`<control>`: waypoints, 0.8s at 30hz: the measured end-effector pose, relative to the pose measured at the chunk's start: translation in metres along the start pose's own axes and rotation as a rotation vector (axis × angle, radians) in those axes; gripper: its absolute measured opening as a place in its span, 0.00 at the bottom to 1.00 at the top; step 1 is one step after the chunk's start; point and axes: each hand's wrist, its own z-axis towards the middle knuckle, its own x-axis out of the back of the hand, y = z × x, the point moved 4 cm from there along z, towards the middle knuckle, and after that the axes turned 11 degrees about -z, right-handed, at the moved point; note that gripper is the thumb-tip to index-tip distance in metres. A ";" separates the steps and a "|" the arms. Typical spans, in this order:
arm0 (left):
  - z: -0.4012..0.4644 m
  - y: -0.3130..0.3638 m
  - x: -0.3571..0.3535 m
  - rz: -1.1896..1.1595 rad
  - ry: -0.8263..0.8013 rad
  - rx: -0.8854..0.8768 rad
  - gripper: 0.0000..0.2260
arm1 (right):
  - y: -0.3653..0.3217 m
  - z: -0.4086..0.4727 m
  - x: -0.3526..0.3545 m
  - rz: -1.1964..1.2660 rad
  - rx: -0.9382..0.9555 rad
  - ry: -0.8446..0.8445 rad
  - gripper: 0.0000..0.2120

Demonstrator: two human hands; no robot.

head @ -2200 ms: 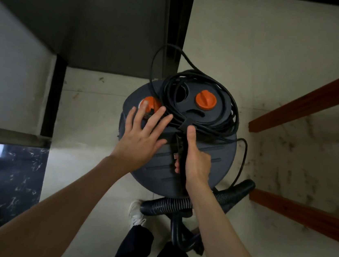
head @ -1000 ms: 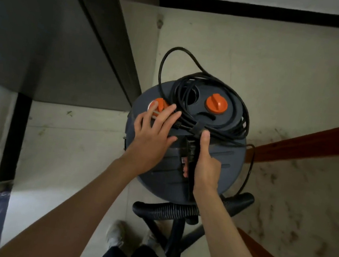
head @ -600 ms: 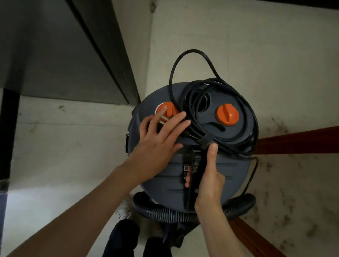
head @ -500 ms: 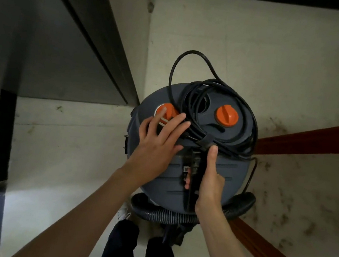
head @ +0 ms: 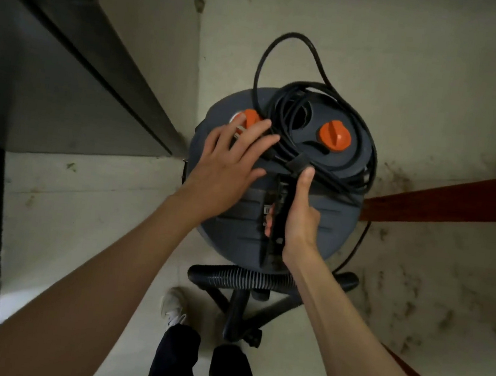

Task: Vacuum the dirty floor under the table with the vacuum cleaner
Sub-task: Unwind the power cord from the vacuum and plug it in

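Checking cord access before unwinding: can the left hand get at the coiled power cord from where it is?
Probably yes. The left hand lies flat on the vacuum lid, fingertips right beside the coiled cord, nothing between them. The right hand grips the handle, clear of that path.

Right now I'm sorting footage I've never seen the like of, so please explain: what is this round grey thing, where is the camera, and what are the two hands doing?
The camera sits on a person's head, looking down at their own arms. The round grey thing is a vacuum cleaner standing on the floor. A black power cord lies coiled on its top, between two orange knobs. The left hand rests flat there, fingers straight. The right hand has its grip round the black handle. A ribbed hose curls beside the person's shoe.
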 end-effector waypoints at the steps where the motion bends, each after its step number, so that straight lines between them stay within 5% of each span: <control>1: 0.009 -0.003 0.001 0.010 0.005 0.015 0.22 | -0.009 0.007 -0.001 -0.001 0.012 -0.011 0.35; 24: 0.262 -0.140 0.011 0.001 -0.013 0.254 0.24 | -0.261 0.176 -0.056 -0.101 0.165 -0.045 0.38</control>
